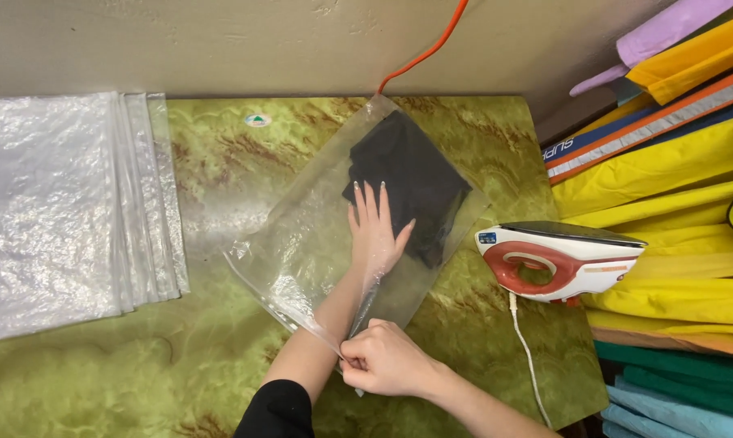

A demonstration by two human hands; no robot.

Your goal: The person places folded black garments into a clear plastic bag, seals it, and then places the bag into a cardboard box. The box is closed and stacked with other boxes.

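A: Checking the left hand [374,231]: where does it sit?

B: It lies inside the clear plastic bag [334,243], palm down, fingers straight and close together, thumb spread to the side. The fingertips press on the folded black garment [411,182], which occupies the far, closed end of the bag.

A: And the right hand [386,361]?

B: It is closed, pinching the upper edge of the bag's mouth at the near end, beside the left forearm.

A: Position of the bag?

B: It lies diagonally on the green marbled table [220,154], roughly at centre.

A: Surroundings?

B: A stack of clear bags [66,211] lies at the left. A red and white iron [561,259] rests on its side just right of the bag, its white cord [528,357] running toward the near edge. An orange cable [423,53] runs up the wall. Yellow fabric [666,178] is piled at the right.
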